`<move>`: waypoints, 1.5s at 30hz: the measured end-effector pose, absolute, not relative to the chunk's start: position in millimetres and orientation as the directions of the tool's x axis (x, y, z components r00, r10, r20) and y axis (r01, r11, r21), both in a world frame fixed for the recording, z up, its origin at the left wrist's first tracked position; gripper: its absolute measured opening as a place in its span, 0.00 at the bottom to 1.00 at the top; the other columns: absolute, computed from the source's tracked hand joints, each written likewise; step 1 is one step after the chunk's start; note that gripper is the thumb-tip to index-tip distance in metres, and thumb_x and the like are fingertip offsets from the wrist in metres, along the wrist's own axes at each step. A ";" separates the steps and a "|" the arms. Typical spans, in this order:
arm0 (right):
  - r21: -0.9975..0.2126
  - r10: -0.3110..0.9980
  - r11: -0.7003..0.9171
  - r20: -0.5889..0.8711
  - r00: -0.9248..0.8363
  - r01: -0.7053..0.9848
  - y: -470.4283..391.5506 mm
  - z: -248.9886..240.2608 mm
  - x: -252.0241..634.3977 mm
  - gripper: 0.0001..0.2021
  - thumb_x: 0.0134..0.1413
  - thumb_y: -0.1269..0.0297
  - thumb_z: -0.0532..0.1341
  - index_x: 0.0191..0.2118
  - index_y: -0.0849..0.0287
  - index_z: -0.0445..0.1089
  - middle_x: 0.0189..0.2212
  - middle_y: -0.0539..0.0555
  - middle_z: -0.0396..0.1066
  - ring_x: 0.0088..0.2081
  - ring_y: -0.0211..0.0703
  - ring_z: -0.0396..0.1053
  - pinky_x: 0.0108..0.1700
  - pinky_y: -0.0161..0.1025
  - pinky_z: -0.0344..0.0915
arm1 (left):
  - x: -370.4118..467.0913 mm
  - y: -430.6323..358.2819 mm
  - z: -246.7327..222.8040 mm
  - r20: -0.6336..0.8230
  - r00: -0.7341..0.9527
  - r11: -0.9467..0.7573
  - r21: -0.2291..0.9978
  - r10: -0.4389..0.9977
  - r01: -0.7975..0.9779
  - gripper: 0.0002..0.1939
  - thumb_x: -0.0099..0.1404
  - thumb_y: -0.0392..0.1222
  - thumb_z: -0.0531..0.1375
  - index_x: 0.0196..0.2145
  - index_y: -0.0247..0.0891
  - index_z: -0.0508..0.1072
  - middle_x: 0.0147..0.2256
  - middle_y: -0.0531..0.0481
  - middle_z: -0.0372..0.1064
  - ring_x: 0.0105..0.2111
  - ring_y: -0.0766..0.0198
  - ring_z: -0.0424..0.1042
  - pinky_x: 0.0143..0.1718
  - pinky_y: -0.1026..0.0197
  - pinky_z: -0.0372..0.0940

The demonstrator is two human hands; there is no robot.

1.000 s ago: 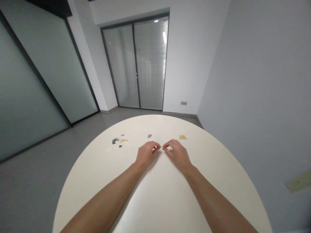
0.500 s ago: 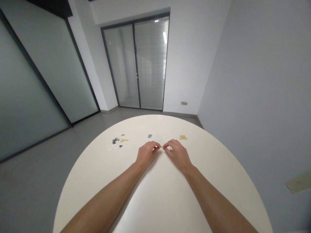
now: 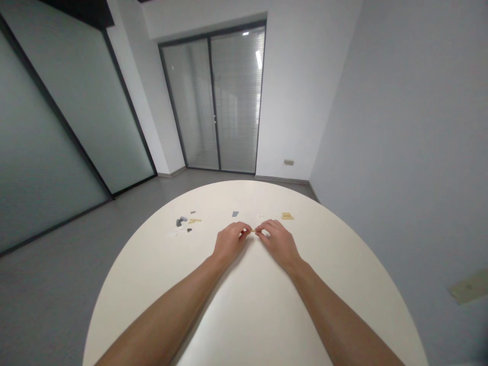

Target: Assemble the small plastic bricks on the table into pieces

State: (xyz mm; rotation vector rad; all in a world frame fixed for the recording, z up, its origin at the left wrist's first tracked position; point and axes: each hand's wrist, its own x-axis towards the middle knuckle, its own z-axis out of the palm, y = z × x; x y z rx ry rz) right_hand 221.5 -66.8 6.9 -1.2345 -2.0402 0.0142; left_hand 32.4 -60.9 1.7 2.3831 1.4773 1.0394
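Observation:
A small tan piece (image 3: 253,231) spans the narrow gap between my fingertips, most of it covered by them. My left hand (image 3: 232,239) pinches its left end, and my right hand (image 3: 280,241) pinches the right end. Just beyond my hands lie a flat grey piece (image 3: 235,214) and a few tiny white pieces (image 3: 261,215). Flat yellow pieces (image 3: 287,216) rest past my right hand. What kind of parts these are is too small to tell.
The round white table (image 3: 251,315) carries a loose group at the left: dark grey pieces (image 3: 180,221), thin yellow strips (image 3: 195,220), a small black piece (image 3: 189,230) and faint white bits. A glass door (image 3: 236,101) stands beyond the table, with a wall to the right.

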 end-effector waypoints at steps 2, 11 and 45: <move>-0.364 0.773 0.536 0.576 -0.268 0.762 -67.3 7.7 221.3 0.03 0.60 0.68 0.62 0.37 0.53 0.73 0.38 0.51 0.75 0.45 0.44 0.69 0.47 0.41 0.65 | 32.5 -60.9 2.0 0.473 0.273 -0.500 0.463 0.838 0.732 0.09 0.67 0.34 0.58 0.40 0.45 0.75 0.40 0.56 0.76 0.41 0.65 0.73 0.43 0.64 0.64; -0.339 0.781 0.518 0.561 -0.274 0.785 -65.9 6.5 221.3 0.04 0.62 0.66 0.61 0.38 0.53 0.74 0.39 0.51 0.76 0.45 0.45 0.69 0.47 0.41 0.65 | 32.8 -60.2 -0.3 0.476 0.244 -0.476 0.461 0.845 0.749 0.09 0.68 0.35 0.57 0.42 0.45 0.75 0.42 0.55 0.77 0.41 0.65 0.74 0.44 0.63 0.65; -0.387 0.889 0.126 0.452 0.069 0.913 -55.3 -3.3 245.0 0.04 0.61 0.63 0.62 0.39 0.51 0.74 0.37 0.53 0.74 0.42 0.45 0.70 0.37 0.37 0.63 | 32.5 -64.2 -0.8 0.376 0.375 -0.520 0.439 0.847 0.733 0.10 0.67 0.41 0.58 0.44 0.44 0.76 0.47 0.49 0.74 0.50 0.59 0.69 0.52 0.57 0.64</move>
